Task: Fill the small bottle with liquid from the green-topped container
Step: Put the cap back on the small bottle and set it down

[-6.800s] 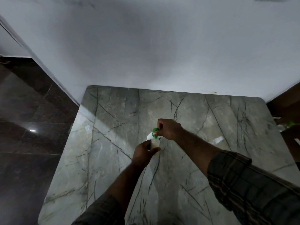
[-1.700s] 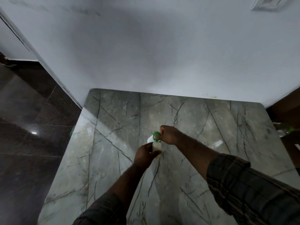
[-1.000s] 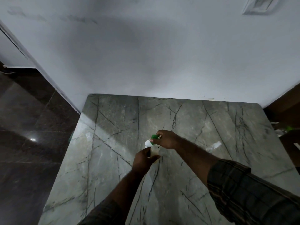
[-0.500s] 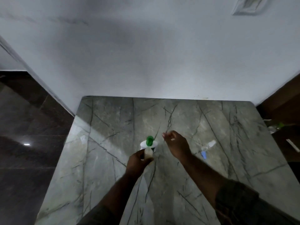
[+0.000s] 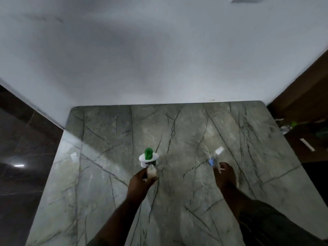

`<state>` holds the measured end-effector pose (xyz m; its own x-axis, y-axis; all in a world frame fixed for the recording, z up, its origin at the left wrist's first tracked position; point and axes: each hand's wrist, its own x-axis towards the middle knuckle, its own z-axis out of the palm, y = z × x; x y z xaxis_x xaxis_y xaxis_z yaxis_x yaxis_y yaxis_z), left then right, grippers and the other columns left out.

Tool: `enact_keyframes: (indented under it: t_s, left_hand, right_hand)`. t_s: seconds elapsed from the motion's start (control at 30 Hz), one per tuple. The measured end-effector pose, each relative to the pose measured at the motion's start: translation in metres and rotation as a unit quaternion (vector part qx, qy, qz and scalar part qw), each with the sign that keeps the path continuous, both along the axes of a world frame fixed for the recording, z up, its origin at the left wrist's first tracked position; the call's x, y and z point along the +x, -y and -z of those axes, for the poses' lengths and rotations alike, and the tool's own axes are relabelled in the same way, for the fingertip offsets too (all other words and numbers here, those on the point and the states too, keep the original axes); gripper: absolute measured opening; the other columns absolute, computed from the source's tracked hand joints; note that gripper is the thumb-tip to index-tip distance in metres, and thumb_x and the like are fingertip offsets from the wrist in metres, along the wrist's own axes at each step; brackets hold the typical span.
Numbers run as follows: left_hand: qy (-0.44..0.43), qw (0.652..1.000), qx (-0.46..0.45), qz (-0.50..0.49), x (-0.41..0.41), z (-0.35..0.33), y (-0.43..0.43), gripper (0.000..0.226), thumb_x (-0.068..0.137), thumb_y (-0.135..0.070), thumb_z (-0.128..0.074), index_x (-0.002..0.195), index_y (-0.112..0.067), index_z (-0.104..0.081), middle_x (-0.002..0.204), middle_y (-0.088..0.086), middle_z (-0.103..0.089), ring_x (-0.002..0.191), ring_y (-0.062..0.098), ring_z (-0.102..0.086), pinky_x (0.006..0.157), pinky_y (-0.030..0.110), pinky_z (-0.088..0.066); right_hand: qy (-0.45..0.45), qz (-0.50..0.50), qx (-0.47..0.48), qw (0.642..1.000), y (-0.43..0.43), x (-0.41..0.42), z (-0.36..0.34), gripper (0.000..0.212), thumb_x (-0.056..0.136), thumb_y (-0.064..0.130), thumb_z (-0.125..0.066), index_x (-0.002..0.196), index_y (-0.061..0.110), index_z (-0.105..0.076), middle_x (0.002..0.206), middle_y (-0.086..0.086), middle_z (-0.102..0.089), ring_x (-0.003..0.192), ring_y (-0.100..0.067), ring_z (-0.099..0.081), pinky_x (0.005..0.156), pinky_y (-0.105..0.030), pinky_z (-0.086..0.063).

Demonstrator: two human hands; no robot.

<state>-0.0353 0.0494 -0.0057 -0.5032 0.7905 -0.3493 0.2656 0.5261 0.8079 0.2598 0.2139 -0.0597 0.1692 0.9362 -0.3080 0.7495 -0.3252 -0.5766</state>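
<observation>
Standing upright on the marble table [image 5: 99, 157], about mid-width: container [image 5: 148, 161], white body, green top. Table's far edge butts the wall [image 5: 159, 59]. Left edge drops to dark floor [image 5: 26, 157]. Right edge runs beside brown furniture [image 5: 301, 103], blurred. Wide marble lies between container and far edge, and again from the container out to the left edge. Marble also shows between the two forearms.

Left hand [image 5: 140, 180] wraps the bottle [image 5: 151, 172]: fingers curled round its lower body, neck and shoulder poking above them. Bottle upright, pale, just in front of the container; touching or a hair apart, cannot tell which. Its mouth sits below the green top.

Right hand [image 5: 226, 176] is well right of the container, low over the table, fingers loose and gripping nothing. Fingertips just beside a small clear item with a blue end [image 5: 211, 162], which lies flat on the marble, blue end toward the hand. Contact cannot be told through the blur.
</observation>
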Motion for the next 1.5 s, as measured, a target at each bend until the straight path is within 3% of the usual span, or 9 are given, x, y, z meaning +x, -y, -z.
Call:
enact_keyframes:
  t_s: [0.1,0.27,0.5,0.7,0.83,0.93,1.07,1.2,1.5]
  left_hand:
    - [0.003,1.000,-0.005,-0.005,0.003,0.003,0.001,0.040,0.077,-0.028,-0.081,0.115,-0.027,-0.069,0.093,-0.016,-0.071,0.090,0.005,-0.067,0.083,0.027,-0.055]
    - [0.004,1.000,-0.017,-0.015,0.005,0.005,0.003,0.043,0.076,-0.030,-0.081,0.118,-0.027,-0.068,0.102,-0.012,-0.073,0.095,0.006,-0.068,0.085,0.027,-0.055]
    - [0.015,0.999,-0.022,-0.025,0.008,0.008,0.005,0.045,0.077,-0.028,-0.080,0.120,-0.023,-0.066,0.107,-0.011,-0.071,0.099,0.008,-0.067,0.086,0.023,-0.052]
    - [0.041,0.999,-0.015,-0.008,0.015,0.011,-0.002,0.046,0.080,-0.029,-0.078,0.123,-0.022,-0.064,0.111,-0.006,-0.070,0.104,0.013,-0.065,0.094,0.033,-0.053]
    - [0.049,0.999,-0.008,-0.002,0.024,0.007,-0.010,0.045,0.078,-0.027,-0.079,0.121,-0.024,-0.064,0.111,-0.006,-0.070,0.102,0.013,-0.065,0.090,0.029,-0.053]
    - [0.051,0.999,0.004,0.013,0.031,0.004,-0.016,0.037,0.078,-0.024,-0.079,0.111,-0.031,-0.063,0.101,-0.016,-0.066,0.095,0.008,-0.064,0.083,0.021,-0.050]
    - [0.049,0.999,0.006,0.016,0.036,0.001,-0.018,0.041,0.079,-0.019,-0.079,0.117,-0.021,-0.063,0.101,-0.014,-0.062,0.092,0.006,-0.060,0.075,0.012,-0.045]
    - [0.041,0.999,0.000,0.014,0.038,0.006,-0.018,0.046,0.077,-0.025,-0.081,0.119,-0.021,-0.063,0.105,-0.012,-0.063,0.098,0.011,-0.062,0.084,0.023,-0.048]
    - [0.037,0.999,0.014,0.024,0.043,0.004,-0.021,0.043,0.076,-0.023,-0.081,0.116,-0.021,-0.064,0.104,-0.011,-0.064,0.098,0.011,-0.062,0.084,0.023,-0.049]
  right_hand:
    - [0.006,-0.012,-0.003,1.000,-0.012,-0.013,0.011,0.052,0.089,0.053,-0.059,0.118,0.010,-0.061,0.108,-0.012,-0.066,0.091,-0.025,-0.065,0.077,-0.036,-0.055]
    - [0.021,0.000,-0.004,1.000,-0.022,-0.027,0.016,0.036,0.092,0.038,-0.061,0.112,0.007,-0.064,0.106,-0.017,-0.066,0.099,-0.035,-0.062,0.085,-0.039,-0.049]
    - [0.021,0.016,-0.013,1.000,-0.015,-0.039,0.013,0.033,0.094,0.035,-0.058,0.109,0.006,-0.065,0.107,-0.019,-0.067,0.101,-0.038,-0.061,0.087,-0.039,-0.049]
    - [-0.226,-0.098,-0.011,0.969,0.026,-0.072,-0.026,0.010,0.088,0.034,-0.069,0.098,0.031,-0.067,0.091,0.003,-0.073,0.086,-0.020,-0.071,0.077,-0.040,-0.056]
    - [-0.273,-0.211,0.007,0.939,0.031,-0.081,-0.074,0.023,0.088,0.019,-0.071,0.104,0.036,-0.069,0.100,0.013,-0.073,0.093,-0.006,-0.068,0.080,-0.022,-0.054]
    - [-0.229,-0.316,0.030,0.920,0.017,-0.087,-0.101,0.024,0.086,0.017,-0.072,0.109,0.023,-0.070,0.105,0.010,-0.071,0.099,-0.005,-0.066,0.087,-0.022,-0.053]
    - [-0.209,-0.390,0.052,0.895,0.002,-0.094,-0.127,0.018,0.085,0.018,-0.073,0.102,0.021,-0.071,0.100,0.008,-0.069,0.096,-0.006,-0.066,0.085,-0.019,-0.052]
    - [-0.231,-0.394,0.061,0.887,-0.004,-0.096,-0.140,0.012,0.087,0.017,-0.071,0.099,0.017,-0.069,0.098,0.007,-0.072,0.093,-0.005,-0.068,0.083,-0.018,-0.052]
    - [-0.201,-0.442,0.044,0.873,0.001,-0.100,-0.139,0.010,0.089,0.021,-0.068,0.098,0.017,-0.069,0.095,0.012,-0.074,0.092,-0.001,-0.069,0.083,-0.019,-0.054]
